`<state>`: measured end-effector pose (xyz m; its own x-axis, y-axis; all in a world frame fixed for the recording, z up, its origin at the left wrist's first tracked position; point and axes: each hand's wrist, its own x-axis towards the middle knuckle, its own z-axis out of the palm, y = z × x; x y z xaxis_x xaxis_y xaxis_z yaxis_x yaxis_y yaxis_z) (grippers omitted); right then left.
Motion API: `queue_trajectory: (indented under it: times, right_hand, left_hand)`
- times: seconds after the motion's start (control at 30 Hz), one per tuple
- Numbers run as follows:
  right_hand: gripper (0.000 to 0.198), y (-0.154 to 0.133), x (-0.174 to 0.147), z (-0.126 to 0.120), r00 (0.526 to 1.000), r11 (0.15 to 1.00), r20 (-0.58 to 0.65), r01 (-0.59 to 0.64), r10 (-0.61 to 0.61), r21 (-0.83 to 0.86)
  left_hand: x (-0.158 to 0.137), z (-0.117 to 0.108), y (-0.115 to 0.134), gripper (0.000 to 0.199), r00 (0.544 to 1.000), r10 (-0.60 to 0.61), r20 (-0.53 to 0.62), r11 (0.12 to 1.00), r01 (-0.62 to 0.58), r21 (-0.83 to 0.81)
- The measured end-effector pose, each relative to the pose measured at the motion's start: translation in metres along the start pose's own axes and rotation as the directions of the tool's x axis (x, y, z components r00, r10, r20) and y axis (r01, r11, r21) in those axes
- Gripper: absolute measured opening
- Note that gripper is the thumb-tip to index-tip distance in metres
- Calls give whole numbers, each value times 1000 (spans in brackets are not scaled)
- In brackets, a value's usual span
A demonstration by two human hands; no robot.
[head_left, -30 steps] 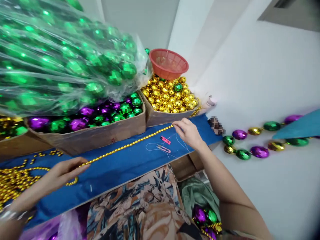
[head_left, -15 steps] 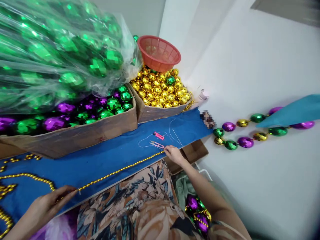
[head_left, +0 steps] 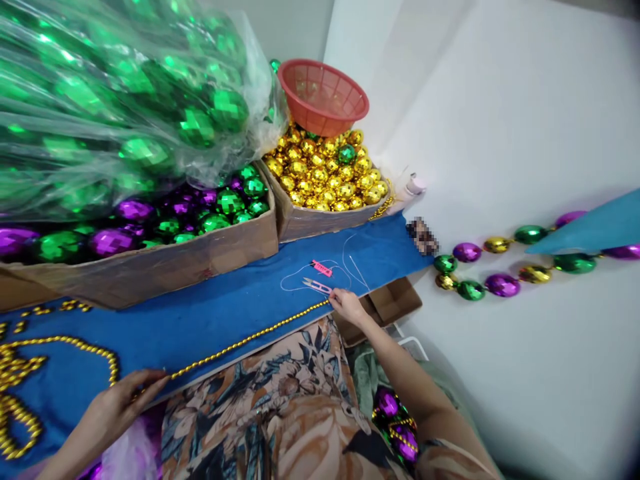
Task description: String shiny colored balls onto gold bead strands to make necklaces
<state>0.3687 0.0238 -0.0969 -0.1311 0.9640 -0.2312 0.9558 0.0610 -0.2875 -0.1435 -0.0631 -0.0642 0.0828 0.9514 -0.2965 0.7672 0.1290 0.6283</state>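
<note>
A strand of small gold beads (head_left: 250,339) stretches along the front edge of the blue-covered table, nearly straight between my hands. My left hand (head_left: 125,399) pinches it at the lower left, and more of the gold beads trail off behind the fingers. The strand's far end sits in the closed fingers of my right hand (head_left: 347,305). Right by those fingertips lie pink thread snips (head_left: 318,287), blades pointing left; whether I touch them I cannot tell. Just beyond them are a small pink tag (head_left: 323,268) and a loop of thin white thread (head_left: 285,280).
Boxes of purple and green balls (head_left: 230,200) and gold balls (head_left: 320,177) line the table's back. A red basket (head_left: 324,100) rests on the gold ones, and a plastic bag of green balls (head_left: 145,153) bulges leftward. Loose gold beads (head_left: 30,360) lie left; a large-bead garland (head_left: 503,285) hangs right.
The view has shifted slightly. My left hand has slid a little to the right along the bead strand, which stays taut. My right hand holds the same place.
</note>
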Motion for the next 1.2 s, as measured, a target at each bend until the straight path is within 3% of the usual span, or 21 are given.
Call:
queue_trajectory:
  times: [0.17, 0.47, 1.2]
  right_hand:
    - [16, 7, -2, 7, 998, 997, -29, 50, -49, 58]
    - [23, 17, 2, 20, 995, 990, -59, 84, -77, 115]
    - [19, 12, 4, 17, 997, 995, -36, 75, -72, 72]
  left_hand:
    - [-6, 8, 1, 41, 1000, -14, 11, 1000, 14, 24]
    - [-5, 16, -17, 28, 998, -15, -56, 997, 19, 71]
    - [1, 11, -23, 14, 999, -40, 22, 973, 34, 227]
